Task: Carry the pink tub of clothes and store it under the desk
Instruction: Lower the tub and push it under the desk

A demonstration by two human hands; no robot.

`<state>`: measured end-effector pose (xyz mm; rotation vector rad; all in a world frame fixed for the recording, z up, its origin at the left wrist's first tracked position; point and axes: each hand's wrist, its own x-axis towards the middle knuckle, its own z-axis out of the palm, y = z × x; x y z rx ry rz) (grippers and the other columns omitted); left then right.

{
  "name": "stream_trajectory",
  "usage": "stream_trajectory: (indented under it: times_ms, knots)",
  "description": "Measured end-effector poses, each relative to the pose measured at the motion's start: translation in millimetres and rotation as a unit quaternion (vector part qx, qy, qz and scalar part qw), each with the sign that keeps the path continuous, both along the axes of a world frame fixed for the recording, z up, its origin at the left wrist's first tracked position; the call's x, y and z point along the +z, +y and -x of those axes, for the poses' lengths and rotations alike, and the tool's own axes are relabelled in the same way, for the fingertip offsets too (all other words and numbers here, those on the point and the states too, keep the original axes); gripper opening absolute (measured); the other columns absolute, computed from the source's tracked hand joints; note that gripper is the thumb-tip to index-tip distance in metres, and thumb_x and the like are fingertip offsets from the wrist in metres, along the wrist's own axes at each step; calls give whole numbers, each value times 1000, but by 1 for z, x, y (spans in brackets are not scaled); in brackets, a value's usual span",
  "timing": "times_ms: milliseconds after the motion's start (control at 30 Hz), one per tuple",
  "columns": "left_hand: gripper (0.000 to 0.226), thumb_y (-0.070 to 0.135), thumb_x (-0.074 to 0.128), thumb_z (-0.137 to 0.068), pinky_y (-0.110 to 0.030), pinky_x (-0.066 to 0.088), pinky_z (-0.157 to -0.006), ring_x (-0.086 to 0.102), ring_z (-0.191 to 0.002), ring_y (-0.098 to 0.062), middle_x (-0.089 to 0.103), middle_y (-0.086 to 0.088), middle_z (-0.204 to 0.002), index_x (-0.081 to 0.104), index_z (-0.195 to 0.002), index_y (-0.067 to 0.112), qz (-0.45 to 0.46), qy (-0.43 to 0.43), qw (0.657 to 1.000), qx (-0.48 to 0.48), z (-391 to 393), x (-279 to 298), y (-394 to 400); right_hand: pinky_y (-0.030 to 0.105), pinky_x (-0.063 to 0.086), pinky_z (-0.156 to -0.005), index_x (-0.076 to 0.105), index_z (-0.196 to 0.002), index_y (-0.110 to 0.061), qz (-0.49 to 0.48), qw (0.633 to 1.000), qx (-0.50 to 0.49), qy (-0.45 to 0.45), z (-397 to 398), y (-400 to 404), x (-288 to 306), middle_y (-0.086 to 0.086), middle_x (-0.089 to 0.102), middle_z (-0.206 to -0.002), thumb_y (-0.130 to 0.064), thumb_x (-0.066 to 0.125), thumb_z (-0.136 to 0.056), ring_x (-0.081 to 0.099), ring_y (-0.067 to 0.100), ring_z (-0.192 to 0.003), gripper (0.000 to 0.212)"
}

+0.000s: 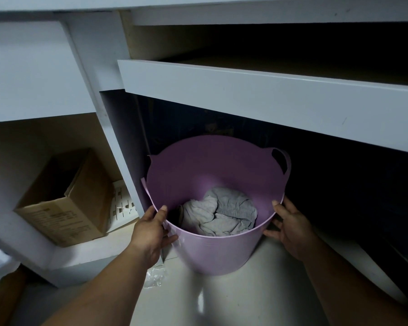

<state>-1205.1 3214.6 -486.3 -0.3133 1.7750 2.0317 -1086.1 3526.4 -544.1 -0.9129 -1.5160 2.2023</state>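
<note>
The pink tub (pixel 212 252) stands on the pale floor at the mouth of the dark space under the white desk (pixel 269 100). Crumpled grey clothes (pixel 219 212) lie in its bottom. My left hand (pixel 151 234) grips the tub's near left rim, thumb over the edge and fingers on the outer wall. My right hand (pixel 290 227) holds the near right rim the same way, thumb on top. One loop handle (pixel 280 160) shows at the far right of the rim. The tub's far half sits beneath the desk's pulled-out tray.
A white upright desk panel (pixel 118 147) stands just left of the tub. Beyond it, on a low shelf, sit a brown cardboard box (pixel 68 203) and a white slotted piece (pixel 123 203). Clear plastic wrap (pixel 154 277) lies on the floor by the tub.
</note>
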Motion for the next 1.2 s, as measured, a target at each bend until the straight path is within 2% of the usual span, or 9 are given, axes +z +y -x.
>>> stream_trajectory:
  times_ms: [67,200,433,533,633,733,900,1100,1200]
  knots:
    - [13,28,60,-104,-53,62,-87,59,-126,-47,61,-4,-119,63,-93,33,0,0,1000,1,0,1,0,52,60,-74,58,-133,-51,0,1000,0,-3,0,-1,1,-18,76,-114,-31,59,-100,67,23,-115,39]
    - [10,26,60,-103,-57,59,-93,57,-127,-46,57,-11,-140,64,-97,32,1,-1,1000,-2,0,4,-1,52,59,-76,58,-134,-49,5,1000,-4,-6,-1,-2,4,-16,75,-117,-29,58,-101,67,23,-115,39]
    - [14,23,60,-104,-57,58,-95,55,-130,-45,54,-10,-136,57,-116,27,13,4,1000,9,0,8,2,52,58,-79,60,-133,-48,7,1000,-7,-5,0,-3,5,-19,77,-110,-27,58,-101,68,22,-114,38]
    - [6,23,60,-104,-55,59,-93,56,-129,-45,55,-11,-137,60,-108,27,14,5,1000,6,-1,8,1,51,58,-78,60,-131,-48,4,1000,-4,-6,0,-3,6,-20,77,-110,-28,58,-101,68,21,-113,37]
    - [12,22,60,-104,-56,58,-95,57,-128,-45,57,-15,-140,64,-96,30,11,8,1000,-1,-1,7,0,50,59,-74,60,-131,-47,1,1000,-1,-4,0,-3,5,-19,77,-111,-29,58,-101,69,21,-112,36]
    - [12,22,60,-104,-56,58,-96,57,-128,-46,57,-18,-143,66,-97,30,10,10,1000,-2,-2,7,0,48,59,-73,60,-131,-47,1,1000,-2,-3,1,-3,4,-18,77,-111,-29,59,-101,69,22,-112,36]
    - [9,23,61,-103,-54,59,-94,58,-127,-44,58,-16,-143,66,-99,30,7,9,1000,1,-1,5,-1,53,59,-78,61,-130,-48,-1,1000,-5,-1,0,-2,2,-17,77,-113,-30,59,-100,69,23,-113,35]
    - [11,23,60,-104,-52,60,-91,59,-127,-47,60,-17,-133,66,-98,30,9,10,1000,-5,1,2,-1,49,60,-74,60,-131,-47,3,1000,-5,3,-1,-4,3,-17,76,-114,-30,59,-100,69,22,-113,35]
    - [11,23,60,-104,-52,60,-92,59,-126,-44,58,-14,-140,64,-98,31,8,11,1000,-1,1,1,-1,50,60,-74,61,-130,-47,0,1000,-7,1,-1,-5,3,-16,76,-115,-31,60,-100,70,22,-112,34]
